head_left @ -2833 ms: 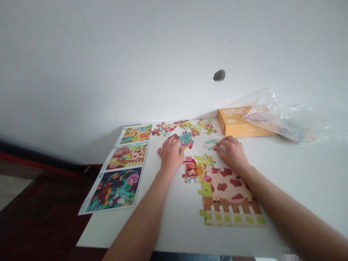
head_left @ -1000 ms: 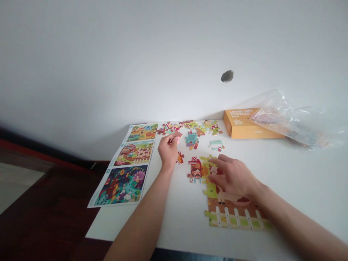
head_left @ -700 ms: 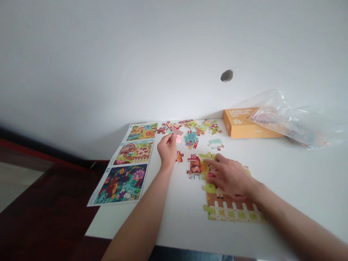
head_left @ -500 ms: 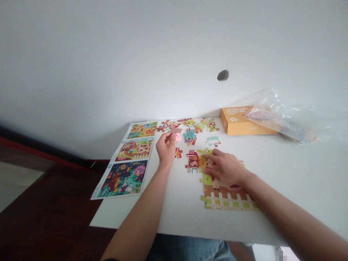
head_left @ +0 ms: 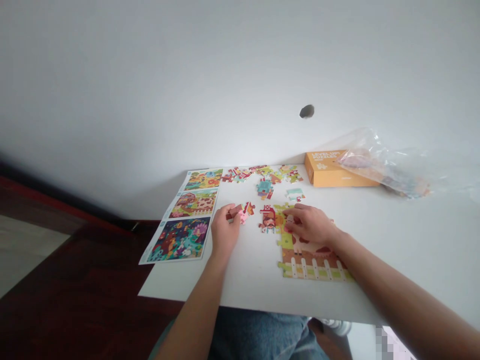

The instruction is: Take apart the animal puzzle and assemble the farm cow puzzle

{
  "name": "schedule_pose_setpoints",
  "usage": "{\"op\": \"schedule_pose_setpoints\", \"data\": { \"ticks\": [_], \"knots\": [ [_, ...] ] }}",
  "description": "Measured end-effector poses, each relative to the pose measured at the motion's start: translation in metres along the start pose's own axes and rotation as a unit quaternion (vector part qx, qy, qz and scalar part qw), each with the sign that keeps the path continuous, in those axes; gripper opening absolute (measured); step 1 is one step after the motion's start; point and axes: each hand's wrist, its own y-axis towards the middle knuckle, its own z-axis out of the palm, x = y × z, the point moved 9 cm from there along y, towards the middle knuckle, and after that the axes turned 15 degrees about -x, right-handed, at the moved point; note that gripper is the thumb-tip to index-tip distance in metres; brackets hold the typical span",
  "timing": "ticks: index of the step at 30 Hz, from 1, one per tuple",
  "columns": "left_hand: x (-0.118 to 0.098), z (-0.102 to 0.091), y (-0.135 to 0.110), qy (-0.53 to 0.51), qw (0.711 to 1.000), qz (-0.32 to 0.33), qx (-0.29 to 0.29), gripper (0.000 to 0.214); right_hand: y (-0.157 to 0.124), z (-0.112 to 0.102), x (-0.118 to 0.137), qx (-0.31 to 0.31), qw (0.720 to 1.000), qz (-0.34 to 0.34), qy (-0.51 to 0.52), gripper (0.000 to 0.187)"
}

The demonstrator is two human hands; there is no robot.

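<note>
Head view: left hand [head_left: 225, 231] pinches rightward-pointing jigsaw piece [head_left: 243, 214]; right hand [head_left: 309, 224] spread on jigsaw [head_left: 309, 262].

And here's the left hand [head_left: 225, 231] pinching a pink-and-red jigsaw piece [head_left: 243, 213] at its fingertips, right beside the farmer section [head_left: 268, 219]! The right hand [head_left: 309, 225] is pressing down flat on the cow puzzle [head_left: 309, 260], with its brown-spotted cow and white picket fence lying part-built. Up top, a teal cluster [head_left: 264, 188], a mint piece [head_left: 295, 194] and a scattered row of loose pieces [head_left: 262, 173] lie apart.
</note>
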Motion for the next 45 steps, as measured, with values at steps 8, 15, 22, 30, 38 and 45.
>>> {"op": "schedule_pose_setpoints", "data": {
  "ticks": [8,15,22,30,38,45],
  "knots": [
    [-0.041,0.009,-0.015,0.110,0.970,0.215,0.017,0.016,0.002,-0.004,-0.005,-0.011,0.999,0.023,0.040,0.029],
    [-0.038,0.026,-0.023,0.174,0.938,0.286,0.088,0.029,0.003,0.001,-0.011,-0.021,0.998,0.033,0.046,0.027],
    [-0.038,0.028,-0.008,0.238,0.939,0.244,0.045,0.021,0.005,0.002,-0.011,-0.022,0.998,0.037,0.049,0.025],
    [-0.063,0.074,0.027,0.200,0.936,0.286,0.034,0.031,0.008,0.004,-0.011,-0.019,0.998,0.048,0.041,0.024],
    [-0.060,0.101,0.009,0.150,0.904,0.329,0.229,0.028,0.009,0.004,-0.009,-0.008,0.999,0.049,0.019,0.022],
    [-0.057,0.095,0.018,0.165,0.913,0.327,0.178,0.032,0.009,0.003,-0.008,-0.002,0.998,0.056,0.019,0.022]
  ]
}}
